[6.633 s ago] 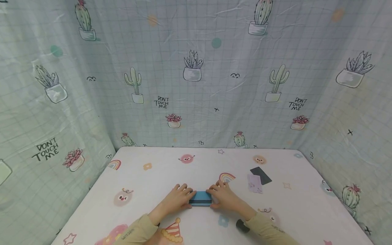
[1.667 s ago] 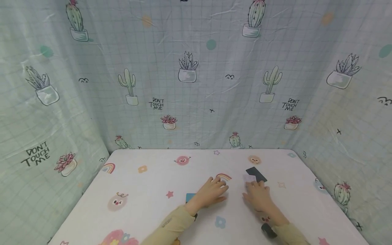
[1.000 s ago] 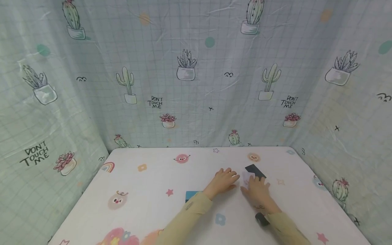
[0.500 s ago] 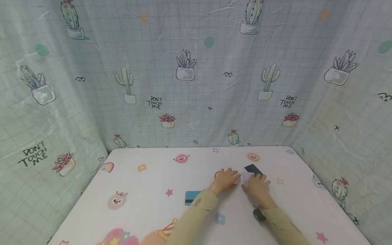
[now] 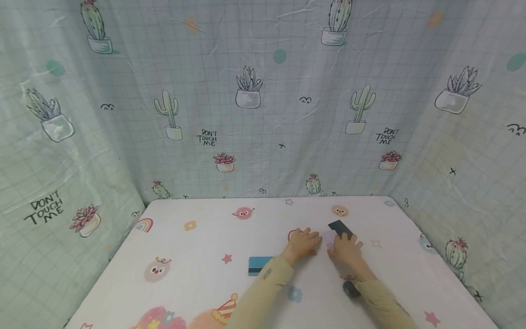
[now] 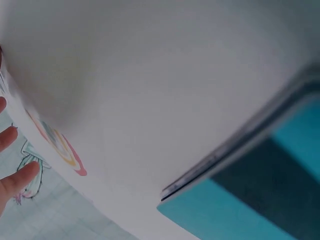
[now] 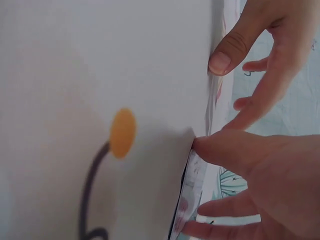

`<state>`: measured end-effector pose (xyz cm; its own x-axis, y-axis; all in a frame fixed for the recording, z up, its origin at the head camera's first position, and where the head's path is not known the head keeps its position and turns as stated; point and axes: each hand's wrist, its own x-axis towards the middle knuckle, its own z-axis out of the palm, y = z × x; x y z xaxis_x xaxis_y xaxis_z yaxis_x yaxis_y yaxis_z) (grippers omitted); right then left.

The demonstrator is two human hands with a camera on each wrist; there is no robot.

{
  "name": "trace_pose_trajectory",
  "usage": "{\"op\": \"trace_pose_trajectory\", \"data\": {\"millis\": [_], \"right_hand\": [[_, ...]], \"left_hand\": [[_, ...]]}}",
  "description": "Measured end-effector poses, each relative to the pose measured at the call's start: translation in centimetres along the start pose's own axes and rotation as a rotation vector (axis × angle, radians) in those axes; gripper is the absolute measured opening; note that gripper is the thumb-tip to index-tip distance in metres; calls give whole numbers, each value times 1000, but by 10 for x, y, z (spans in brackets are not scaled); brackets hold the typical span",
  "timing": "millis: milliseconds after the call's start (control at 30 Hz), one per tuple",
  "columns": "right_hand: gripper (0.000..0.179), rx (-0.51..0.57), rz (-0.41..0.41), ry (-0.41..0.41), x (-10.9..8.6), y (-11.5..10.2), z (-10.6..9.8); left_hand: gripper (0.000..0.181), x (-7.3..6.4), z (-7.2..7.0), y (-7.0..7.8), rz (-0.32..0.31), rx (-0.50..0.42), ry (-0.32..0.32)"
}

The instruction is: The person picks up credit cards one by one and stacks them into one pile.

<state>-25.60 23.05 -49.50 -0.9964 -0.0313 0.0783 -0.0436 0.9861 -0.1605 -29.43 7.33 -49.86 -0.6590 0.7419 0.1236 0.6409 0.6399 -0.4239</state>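
Observation:
My right hand [image 5: 346, 252] grips a pale purple card [image 5: 329, 239] on the table, its fingers covering much of the card. In the right wrist view the thumb is right at a corner of this card [image 7: 192, 180], with the fingertips by its far edge. My left hand [image 5: 302, 244], palm down with fingers spread, is just left of the card and holds nothing. Behind the right fingers lies a dark card [image 5: 340, 227], partly overlapped by them. A blue card with a dark stripe [image 5: 258, 265] lies left of my left forearm; the left wrist view shows layers stacked under its edge.
The white table [image 5: 197, 246] carries printed rainbows, stars and faces. Cactus-patterned curtains [image 5: 197, 173] close it in at the back and both sides. A small black object [image 5: 351, 289] sits at my right wrist.
Both hands have left the blue card and moved right to the purple card. Over the last second the left hand has barely moved, and the right hand's fingers have shifted slightly on the card.

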Motion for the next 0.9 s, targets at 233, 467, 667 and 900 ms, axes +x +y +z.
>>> {"op": "trace_pose_trajectory", "data": {"millis": [233,467,667,900], "right_hand": [[43,17,-123,8,-3,11,2],[47,52,-208,4,-5,21,1],[41,63,-306,6,-4,28,1],[40,73,-409,-13,-6,34,-2]], "left_hand": [[43,-1,-3,5,-5,36,-36],[33,-1,-6,8,15,66,0],[22,-4,-7,11,26,77,75],[20,-8,-4,13,-36,-43,50]]}}
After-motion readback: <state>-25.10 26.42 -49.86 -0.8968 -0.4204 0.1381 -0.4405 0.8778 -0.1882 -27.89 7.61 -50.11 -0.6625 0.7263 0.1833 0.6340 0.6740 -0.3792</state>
